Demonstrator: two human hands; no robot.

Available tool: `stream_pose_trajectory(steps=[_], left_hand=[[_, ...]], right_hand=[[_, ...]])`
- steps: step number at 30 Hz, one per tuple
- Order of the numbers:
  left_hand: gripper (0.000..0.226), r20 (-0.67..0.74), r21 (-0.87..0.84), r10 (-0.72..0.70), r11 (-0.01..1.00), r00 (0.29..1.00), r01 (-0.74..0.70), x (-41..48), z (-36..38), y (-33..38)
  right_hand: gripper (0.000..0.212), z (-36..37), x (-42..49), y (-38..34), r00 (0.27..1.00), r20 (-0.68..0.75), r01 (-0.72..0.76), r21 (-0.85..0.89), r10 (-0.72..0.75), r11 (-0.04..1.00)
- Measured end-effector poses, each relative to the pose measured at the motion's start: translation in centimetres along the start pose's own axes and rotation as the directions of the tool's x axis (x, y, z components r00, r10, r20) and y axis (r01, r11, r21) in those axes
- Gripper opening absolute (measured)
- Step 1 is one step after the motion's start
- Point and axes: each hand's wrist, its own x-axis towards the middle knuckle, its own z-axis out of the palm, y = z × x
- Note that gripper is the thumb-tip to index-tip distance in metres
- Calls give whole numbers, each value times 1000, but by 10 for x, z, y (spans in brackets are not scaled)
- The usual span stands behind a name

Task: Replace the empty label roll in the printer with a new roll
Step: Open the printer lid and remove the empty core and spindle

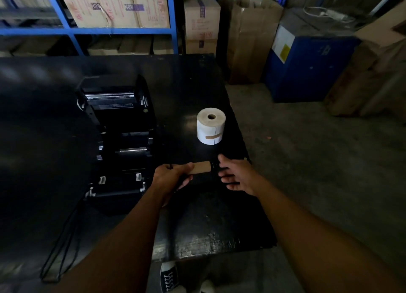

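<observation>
your left hand [170, 174] grips the empty cardboard core [201, 167]; your right hand [238, 175], fingers spread and holding nothing, sits at its end. new label roll [211, 126] stands beyond, right of the open printer [118, 126].

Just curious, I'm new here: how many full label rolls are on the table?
1: the white label roll stands on end right of the printer. Others may be out of view.

The surface [197, 84] and printer [118, 126] are black. The new label roll [211, 126] is white with a tan tape strip; the empty core [201, 167] is brown cardboard. The shelf frame [87, 30] is blue.
</observation>
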Motion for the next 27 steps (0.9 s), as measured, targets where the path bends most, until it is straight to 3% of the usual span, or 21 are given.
stream_pose_trajectory(steps=[2,5,10,22,25,27], left_hand=[[26,19,2,-1,1000,1000,1,-1,4,4],[32,58,27,-19,999,998,17,-2,7,9],[24,123,105,-2,994,992,-11,-2,11,9],[25,12,-76,-78,994,997,78,8,16,8],[24,-24,-102,-68,993,997,65,10,11,6],[23,-50,-125,-51,991,997,44,11,11,7]], right_hand=[[50,-2,-4,-9,985,170,-1,45,-6,999],[35,0,-1,-14,966,239,88,35,-94,996],[19,-6,6,-13,969,218,84,142,-114,986],[22,-32,1,-17,990,111,57,271,-90,961],[17,-39,6,-15,998,18,45,467,-60,883],[15,-42,11,-15,996,-84,86,654,-41,752]])
